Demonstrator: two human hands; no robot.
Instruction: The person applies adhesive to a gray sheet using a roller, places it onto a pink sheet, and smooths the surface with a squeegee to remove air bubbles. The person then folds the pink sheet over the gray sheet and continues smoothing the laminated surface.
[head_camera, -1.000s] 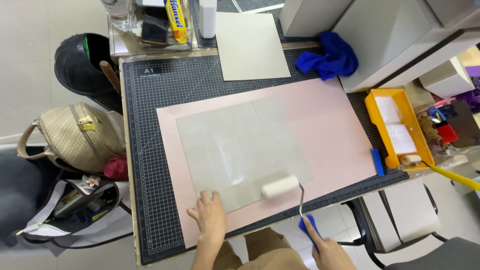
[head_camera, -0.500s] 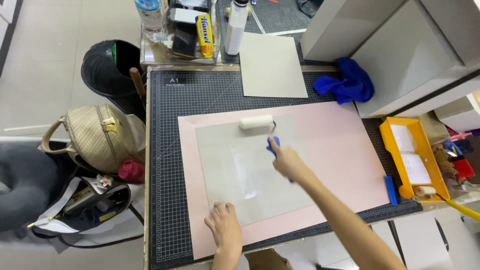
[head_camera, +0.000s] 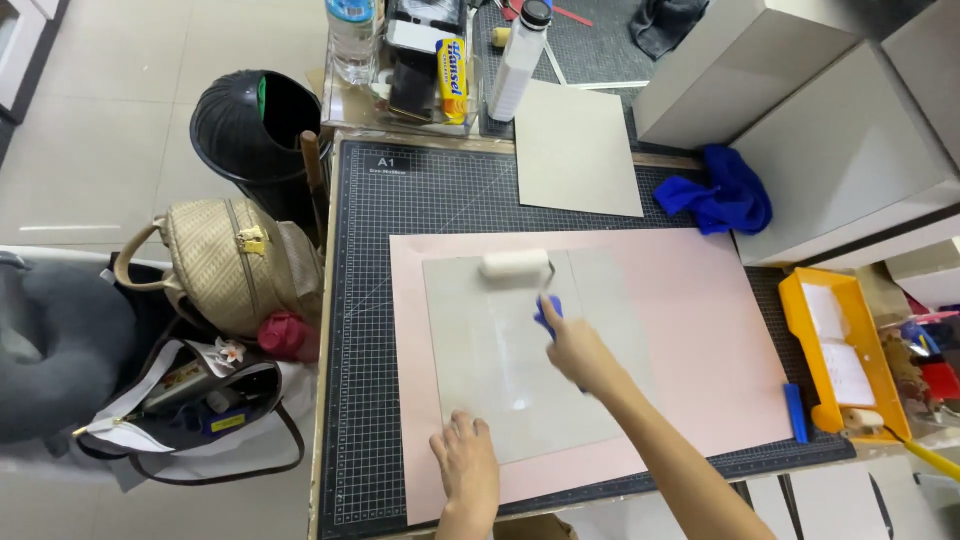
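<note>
Hands (head_camera: 580, 352) on foam roller (head_camera: 516, 265), glossy board (head_camera: 500, 370)

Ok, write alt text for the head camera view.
A right hand pushes a small white roller across a grey board lying on a pink sheet, while the left hand presses the board's near edge. Both lie on a black cutting mat.

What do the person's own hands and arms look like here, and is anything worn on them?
Both are bare. The left hand shows no glove, ring, watch or sleeve down to where it leaves the frame. The right hand is likewise ungloved, and its forearm runs bare to the bottom edge with no sleeve, band or marking in sight. Nails look short and unpainted, as far as the view tells.
</note>
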